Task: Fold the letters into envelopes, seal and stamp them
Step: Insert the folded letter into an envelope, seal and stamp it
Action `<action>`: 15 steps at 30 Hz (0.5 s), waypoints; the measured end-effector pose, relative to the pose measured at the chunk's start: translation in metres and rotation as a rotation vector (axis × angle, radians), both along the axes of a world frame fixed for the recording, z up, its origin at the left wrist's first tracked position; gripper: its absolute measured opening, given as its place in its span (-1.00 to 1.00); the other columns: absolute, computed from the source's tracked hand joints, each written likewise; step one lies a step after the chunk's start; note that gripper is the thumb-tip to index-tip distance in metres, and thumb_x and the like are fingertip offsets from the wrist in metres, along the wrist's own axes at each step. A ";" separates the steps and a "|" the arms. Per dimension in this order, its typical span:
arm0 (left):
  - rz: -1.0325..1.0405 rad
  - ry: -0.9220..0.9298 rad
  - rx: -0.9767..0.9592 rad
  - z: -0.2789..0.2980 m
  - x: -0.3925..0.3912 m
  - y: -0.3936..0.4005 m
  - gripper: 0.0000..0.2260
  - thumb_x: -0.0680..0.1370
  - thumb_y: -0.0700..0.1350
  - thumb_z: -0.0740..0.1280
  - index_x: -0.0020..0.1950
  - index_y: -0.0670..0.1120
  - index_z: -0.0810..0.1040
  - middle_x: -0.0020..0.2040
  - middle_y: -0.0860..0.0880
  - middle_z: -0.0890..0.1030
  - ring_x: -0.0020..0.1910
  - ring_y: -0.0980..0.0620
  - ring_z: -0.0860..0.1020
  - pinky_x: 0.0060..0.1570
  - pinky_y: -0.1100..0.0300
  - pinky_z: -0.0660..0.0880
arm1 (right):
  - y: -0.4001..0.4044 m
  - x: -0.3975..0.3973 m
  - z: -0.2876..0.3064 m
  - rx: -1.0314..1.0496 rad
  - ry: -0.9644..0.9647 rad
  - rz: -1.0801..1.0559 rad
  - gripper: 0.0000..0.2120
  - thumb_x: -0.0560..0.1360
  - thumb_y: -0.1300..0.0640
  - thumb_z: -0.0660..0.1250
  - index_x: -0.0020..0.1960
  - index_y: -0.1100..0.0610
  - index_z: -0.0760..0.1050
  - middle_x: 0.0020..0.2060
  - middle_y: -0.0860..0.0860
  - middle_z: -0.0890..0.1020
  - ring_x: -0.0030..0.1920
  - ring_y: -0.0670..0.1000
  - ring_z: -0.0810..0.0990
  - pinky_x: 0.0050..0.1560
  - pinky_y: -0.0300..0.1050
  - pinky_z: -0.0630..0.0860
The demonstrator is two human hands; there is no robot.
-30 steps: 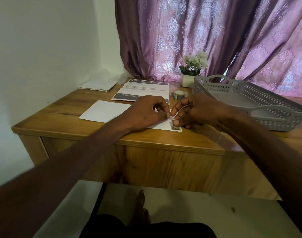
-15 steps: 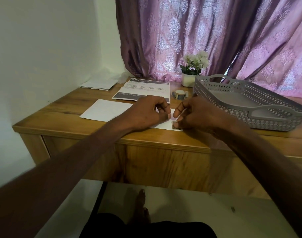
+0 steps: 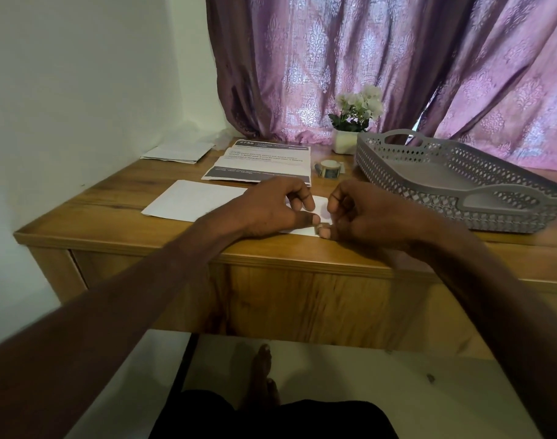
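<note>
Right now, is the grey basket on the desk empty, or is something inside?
Empty, as far as shown: the grey basket shows only its bare grey floor. The near wall hides the front strip.

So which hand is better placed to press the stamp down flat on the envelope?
The right hand, probably. Its thumb already sits on the stamp at the near right corner of the envelope. The left hand rests on the envelope beside it, well placed to hold it flat.

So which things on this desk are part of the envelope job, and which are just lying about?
For the job: envelope, stamp, stamp roll, printed letters, spare envelopes, left hand, right hand.
Lying about: flower pot, curtain, grey tray.
</note>
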State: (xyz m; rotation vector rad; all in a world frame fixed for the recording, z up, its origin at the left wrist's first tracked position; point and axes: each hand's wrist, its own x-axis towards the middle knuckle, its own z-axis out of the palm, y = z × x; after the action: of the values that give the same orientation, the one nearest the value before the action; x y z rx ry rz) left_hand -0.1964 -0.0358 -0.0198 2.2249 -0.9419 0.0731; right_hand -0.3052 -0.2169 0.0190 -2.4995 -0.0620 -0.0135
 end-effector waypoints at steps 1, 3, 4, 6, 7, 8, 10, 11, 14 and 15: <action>0.000 0.000 -0.001 0.000 0.000 0.000 -0.77 0.46 0.15 0.55 0.02 0.10 0.66 -0.06 0.14 0.63 -0.11 0.19 0.55 -0.19 0.23 0.38 | 0.000 0.000 0.000 0.022 0.006 0.000 -0.64 0.43 0.09 0.58 0.11 0.08 0.49 -0.02 0.10 0.64 0.05 0.15 0.63 0.10 0.19 0.63; -0.006 0.003 0.001 -0.001 0.001 0.000 -0.76 0.43 0.18 0.53 0.01 0.12 0.66 -0.06 0.14 0.63 -0.10 0.19 0.55 -0.17 0.20 0.39 | 0.002 0.002 -0.004 0.038 -0.042 -0.025 -0.69 0.46 0.05 0.56 0.08 0.09 0.51 -0.06 0.08 0.64 -0.01 0.10 0.63 0.01 0.09 0.61; -0.007 0.005 0.010 -0.001 0.001 0.000 -0.74 0.41 0.21 0.50 0.01 0.13 0.65 -0.06 0.14 0.63 -0.09 0.18 0.55 -0.15 0.18 0.41 | 0.004 0.004 -0.007 0.019 -0.092 -0.041 -0.73 0.48 0.03 0.53 0.05 0.08 0.51 -0.08 0.07 0.64 -0.03 0.08 0.62 -0.05 0.04 0.59; 0.002 0.013 0.032 0.000 0.002 -0.001 -0.71 0.36 0.26 0.45 -0.01 0.15 0.63 -0.05 0.14 0.63 -0.06 0.16 0.56 -0.11 0.12 0.48 | 0.007 0.006 -0.013 -0.044 -0.140 -0.043 -0.76 0.50 0.01 0.52 0.02 0.04 0.48 -0.11 0.03 0.61 -0.09 0.03 0.58 -0.16 -0.06 0.52; 0.007 0.016 0.041 0.000 0.002 -0.002 -0.70 0.35 0.28 0.43 -0.03 0.17 0.63 -0.05 0.15 0.63 -0.06 0.16 0.56 -0.09 0.10 0.50 | 0.007 0.006 -0.014 -0.059 -0.124 -0.029 -0.75 0.50 0.00 0.52 0.01 0.01 0.46 -0.12 0.02 0.60 -0.11 0.01 0.56 -0.18 -0.09 0.49; 0.008 0.016 0.047 0.000 0.003 -0.002 -0.69 0.33 0.31 0.42 -0.04 0.19 0.62 -0.06 0.16 0.63 -0.06 0.16 0.55 -0.10 0.10 0.50 | 0.006 0.007 -0.013 -0.064 -0.093 -0.014 -0.73 0.49 -0.01 0.52 0.02 0.00 0.45 -0.12 0.02 0.59 -0.12 0.00 0.55 -0.18 -0.11 0.48; 0.003 0.013 0.050 -0.001 0.003 -0.002 -0.66 0.30 0.37 0.39 -0.05 0.21 0.60 -0.06 0.17 0.62 -0.07 0.17 0.54 -0.13 0.12 0.47 | 0.002 0.008 -0.009 -0.055 -0.042 0.005 -0.70 0.47 -0.01 0.54 0.03 0.01 0.45 -0.11 0.02 0.60 -0.11 0.01 0.57 -0.16 -0.08 0.51; 0.001 0.013 0.053 -0.001 0.004 -0.002 -0.66 0.31 0.37 0.38 -0.05 0.21 0.60 -0.05 0.17 0.62 -0.07 0.17 0.54 -0.12 0.10 0.49 | 0.001 0.008 -0.007 -0.036 -0.031 0.006 -0.70 0.46 0.00 0.55 0.04 0.02 0.47 -0.11 0.03 0.62 -0.10 0.02 0.59 -0.13 -0.04 0.55; -0.009 0.015 0.061 -0.001 0.006 -0.001 -0.76 0.38 0.28 0.40 -0.04 0.22 0.60 -0.04 0.17 0.62 -0.06 0.18 0.54 -0.11 0.08 0.48 | 0.001 0.011 -0.008 0.037 -0.090 -0.023 -0.75 0.48 0.03 0.53 0.01 0.10 0.52 -0.15 0.04 0.64 -0.11 0.04 0.61 -0.12 -0.03 0.55; -0.011 0.019 0.059 -0.001 0.006 -0.001 -0.79 0.39 0.26 0.40 -0.05 0.22 0.59 -0.04 0.18 0.62 -0.07 0.19 0.54 -0.13 0.09 0.45 | 0.002 0.012 -0.010 0.044 -0.120 -0.039 -0.77 0.49 0.05 0.52 -0.01 0.11 0.52 -0.17 0.04 0.62 -0.13 0.03 0.59 -0.15 -0.06 0.53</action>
State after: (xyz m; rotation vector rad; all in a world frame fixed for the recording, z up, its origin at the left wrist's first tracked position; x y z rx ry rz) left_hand -0.1904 -0.0366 -0.0211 2.2698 -0.9577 0.0197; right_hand -0.2931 -0.2153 0.0093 -2.4538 -0.0618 -0.1791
